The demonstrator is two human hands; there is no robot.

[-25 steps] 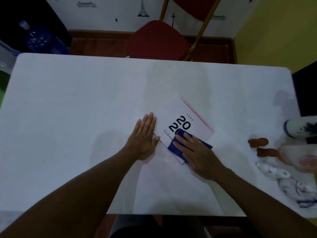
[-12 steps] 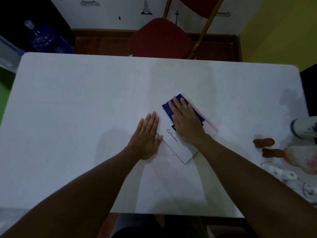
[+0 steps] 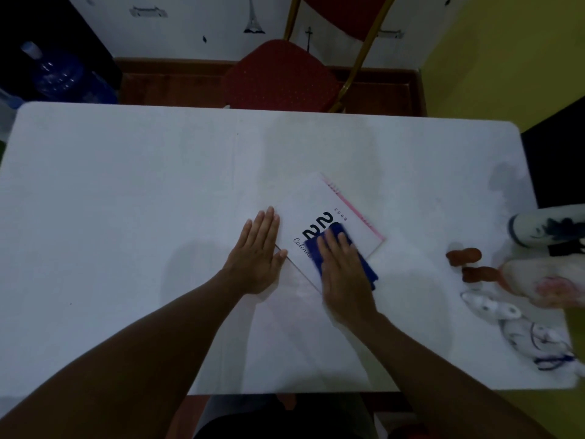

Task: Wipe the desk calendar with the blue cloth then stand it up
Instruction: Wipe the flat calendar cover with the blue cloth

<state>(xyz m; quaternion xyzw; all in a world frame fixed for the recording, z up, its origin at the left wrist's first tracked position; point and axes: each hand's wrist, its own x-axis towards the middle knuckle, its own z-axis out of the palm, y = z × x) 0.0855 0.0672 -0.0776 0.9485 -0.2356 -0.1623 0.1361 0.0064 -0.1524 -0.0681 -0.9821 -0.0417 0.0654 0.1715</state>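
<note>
The white desk calendar lies flat and turned at an angle in the middle of the white table, its pink spiral edge to the far right. My right hand presses flat on the folded blue cloth, which covers the calendar's near right part and some of the black print. My left hand lies flat with fingers together on the table, its thumb touching the calendar's near left edge.
At the table's right edge are a lying blue-and-white vase, two brown pieces, a pale figurine and white-and-blue ceramic pieces. A red chair stands behind the table. A blue water jug is at far left.
My right hand has slid the blue cloth back from the calendar's far spiral edge toward me, to its near right part. My left hand has stayed in place.
</note>
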